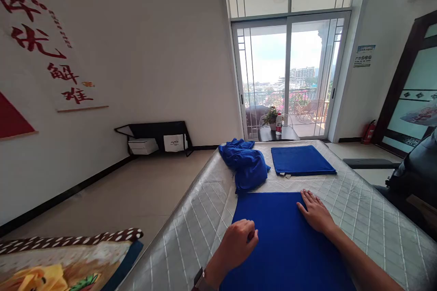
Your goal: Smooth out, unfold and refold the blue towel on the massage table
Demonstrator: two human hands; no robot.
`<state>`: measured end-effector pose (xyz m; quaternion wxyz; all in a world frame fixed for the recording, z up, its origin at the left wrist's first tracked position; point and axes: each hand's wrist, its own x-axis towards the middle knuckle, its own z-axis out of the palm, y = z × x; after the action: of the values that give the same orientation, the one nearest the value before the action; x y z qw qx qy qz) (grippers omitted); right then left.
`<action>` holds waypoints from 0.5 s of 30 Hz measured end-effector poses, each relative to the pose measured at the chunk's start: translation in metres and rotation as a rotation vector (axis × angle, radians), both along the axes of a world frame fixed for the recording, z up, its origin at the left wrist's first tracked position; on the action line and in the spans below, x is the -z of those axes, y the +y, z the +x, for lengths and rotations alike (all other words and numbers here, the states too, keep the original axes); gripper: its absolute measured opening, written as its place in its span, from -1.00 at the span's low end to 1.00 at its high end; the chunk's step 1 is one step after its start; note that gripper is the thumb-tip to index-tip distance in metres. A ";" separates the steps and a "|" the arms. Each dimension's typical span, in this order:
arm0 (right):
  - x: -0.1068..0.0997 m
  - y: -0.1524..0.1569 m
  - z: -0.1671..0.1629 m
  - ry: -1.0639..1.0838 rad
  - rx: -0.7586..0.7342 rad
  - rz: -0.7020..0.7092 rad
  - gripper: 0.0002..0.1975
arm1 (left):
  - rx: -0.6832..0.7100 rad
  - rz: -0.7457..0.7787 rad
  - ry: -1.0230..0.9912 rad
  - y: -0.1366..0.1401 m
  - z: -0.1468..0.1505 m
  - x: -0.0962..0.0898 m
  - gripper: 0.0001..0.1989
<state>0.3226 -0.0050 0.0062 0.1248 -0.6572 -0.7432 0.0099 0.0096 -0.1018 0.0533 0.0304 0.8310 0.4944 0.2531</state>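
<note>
A blue cloth [273,241] lies spread flat on the silvery quilted mattress [191,232], running off the bottom of the view. My right hand [316,211] rests palm down near the cloth's far right corner, fingers stretched out. Over the left part of the cloth is my left hand [241,238], curled into a fist; nothing shows in it, and whether it touches the cloth I cannot tell. Farther away, a crumpled blue cloth heap [244,163] lies at the left. Right of the heap is a flat, folded blue cloth stack [302,160] with small white tags on its near edge.
Beyond the mattress, a small dark table [278,135] bears a potted plant [271,117] and a bottle [279,123], before glass sliding doors [262,68]. A black bag [414,163] stands at the right. A patterned blanket [85,259] fills the lower left.
</note>
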 end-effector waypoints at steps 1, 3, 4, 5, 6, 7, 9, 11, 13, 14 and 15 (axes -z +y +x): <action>0.005 0.002 0.002 -0.005 -0.003 -0.030 -0.30 | 0.000 -0.011 -0.003 0.000 0.000 0.000 -0.74; 0.010 0.003 0.005 -0.014 -0.009 -0.055 -0.28 | 0.001 -0.034 -0.020 0.001 0.002 0.001 -0.74; 0.011 0.003 0.006 -0.019 -0.010 -0.057 -0.28 | 0.001 -0.044 -0.033 0.002 0.003 0.001 -0.73; 0.010 0.003 0.006 -0.024 -0.010 -0.057 -0.27 | -0.001 -0.052 -0.048 0.002 0.004 0.002 -0.73; 0.009 0.003 0.006 -0.027 -0.010 -0.057 -0.27 | -0.005 -0.061 -0.063 0.002 0.005 0.003 -0.72; 0.007 0.002 0.006 -0.028 -0.010 -0.058 -0.26 | -0.011 -0.073 -0.080 0.002 0.007 0.003 -0.71; 0.004 0.001 0.005 -0.021 -0.008 -0.060 -0.26 | -0.022 -0.125 -0.118 0.000 0.015 0.004 -0.70; 0.002 0.000 0.006 0.001 -0.011 -0.066 -0.26 | 0.003 -0.209 -0.150 -0.004 0.027 0.003 -0.71; 0.000 -0.002 0.006 0.035 -0.018 -0.076 -0.27 | 0.064 -0.271 -0.149 -0.007 0.045 -0.002 -0.76; 0.000 -0.002 0.007 0.053 -0.020 -0.081 -0.27 | 0.104 -0.275 -0.136 -0.007 0.055 -0.005 -0.81; -0.001 -0.003 0.008 0.069 -0.020 -0.084 -0.28 | 0.145 -0.261 -0.117 -0.006 0.067 -0.009 -0.85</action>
<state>0.3301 -0.0080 0.0072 0.1225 -0.6537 -0.7440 0.0650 0.0764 -0.1083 0.0620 0.1854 0.8373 0.4591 0.2319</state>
